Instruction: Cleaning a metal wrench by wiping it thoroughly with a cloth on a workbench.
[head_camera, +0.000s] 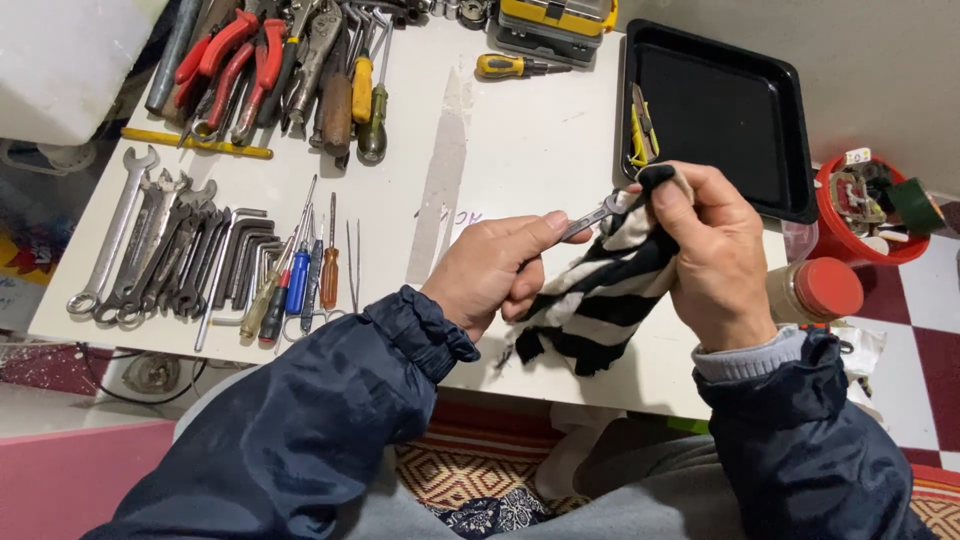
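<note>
Your left hand (497, 268) pinches a small metal wrench (592, 217) by its shank, above the desk (520, 130) edge. Your right hand (715, 255) grips a striped rag (600, 295) around its far end. Wrench: stiff, light, likely slick; hold mid-shank. Rag: soft, limp.

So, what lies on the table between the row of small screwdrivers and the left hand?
In the head view, only bare white table lies between the screwdrivers and the left hand.
</note>
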